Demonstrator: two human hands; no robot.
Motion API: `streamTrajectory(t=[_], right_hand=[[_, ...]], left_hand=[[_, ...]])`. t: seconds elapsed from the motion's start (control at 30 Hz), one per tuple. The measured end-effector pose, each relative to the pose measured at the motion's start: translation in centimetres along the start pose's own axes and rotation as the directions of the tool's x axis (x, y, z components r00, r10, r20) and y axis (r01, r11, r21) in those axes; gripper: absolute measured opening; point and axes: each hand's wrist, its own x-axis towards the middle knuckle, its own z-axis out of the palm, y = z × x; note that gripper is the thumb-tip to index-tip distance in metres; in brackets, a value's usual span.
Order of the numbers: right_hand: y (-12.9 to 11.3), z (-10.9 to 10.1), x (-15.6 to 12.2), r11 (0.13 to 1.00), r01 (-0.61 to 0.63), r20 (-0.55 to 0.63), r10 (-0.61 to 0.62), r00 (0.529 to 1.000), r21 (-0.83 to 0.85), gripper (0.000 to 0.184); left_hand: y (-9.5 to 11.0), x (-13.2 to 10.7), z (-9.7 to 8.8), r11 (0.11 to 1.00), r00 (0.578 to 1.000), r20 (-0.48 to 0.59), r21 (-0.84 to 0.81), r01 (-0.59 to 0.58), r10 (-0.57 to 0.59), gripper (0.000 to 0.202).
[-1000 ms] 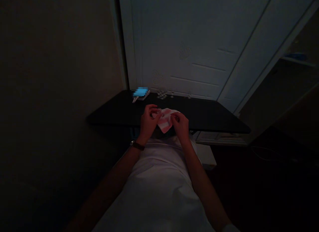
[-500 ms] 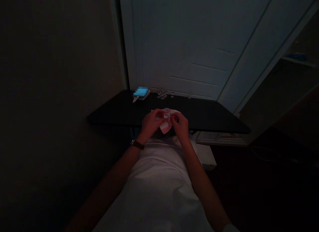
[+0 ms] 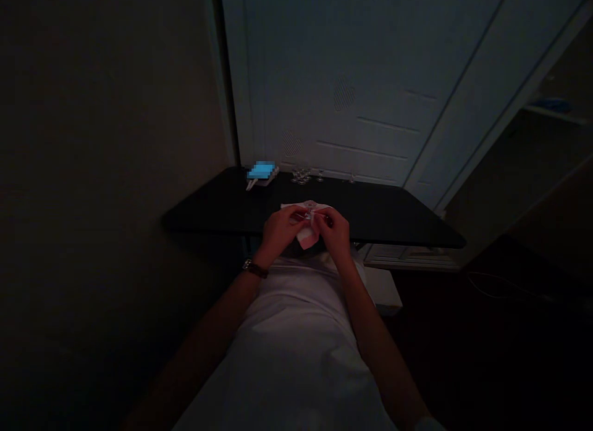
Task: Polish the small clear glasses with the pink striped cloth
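Close together over the near edge of the black table (image 3: pixel 380 212), my two hands are at work on a pale, pinkish cloth (image 3: pixel 307 238). My left hand (image 3: pixel 279 230) is closed, its fingertips pinching a small clear, shiny piece (image 3: pixel 308 215) that looks like glass. The fingers of my right hand (image 3: pixel 336 230) are bunched on the cloth against that piece. Part of the cloth hangs down between the hands, and another part spreads out behind them. Dim light and the fingers hide the clear piece's exact shape.
Several small clear, glass-like pieces (image 3: pixel 301 176) stand clustered at the table's back edge, with single ones (image 3: pixel 320 176) farther right. A device with a lit blue screen (image 3: pixel 262 170) lies at the back left. A white box (image 3: pixel 383 292) is below the table, right of my body.
The cloth has shifted slightly between my fingers, and its back edge lies a little differently. Both hands keep nearly the same place and grip.
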Motion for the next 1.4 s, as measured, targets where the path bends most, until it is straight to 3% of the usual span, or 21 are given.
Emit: streamTrajectory(t=[0.4,0.53,0.8,1.07,1.4], right_hand=[[0.07,-0.17,0.4,0.982,0.013,0.068,0.0,0.998,-0.187,0.017],[-0.19,-0.1,0.5,0.969,0.017,0.092,0.007,0.996,-0.248,0.016],[-0.01,0.1,0.21,0.979,-0.006,0.048,0.016,0.999,-0.206,0.017],[0.22,0.16,0.16,0.982,-0.038,0.036,0.046,0.998,-0.187,0.017],[0.28,0.17,0.17,0.988,-0.034,0.015,0.037,0.999,-0.153,0.018]], left_hand=[[-0.02,-0.12,0.07,0.998,1.0,0.0,0.065,0.028,-0.028,0.029],[-0.18,-0.15,0.07,0.996,1.0,-0.01,0.087,-0.012,0.013,0.03],[0.18,-0.09,0.05,0.985,1.0,-0.009,0.172,0.011,-0.01,0.025],[-0.37,0.11,-0.47,0.996,0.995,0.099,0.084,0.007,-0.015,0.032],[0.39,0.0,0.03,0.977,1.0,0.01,0.211,0.021,-0.024,0.031]])
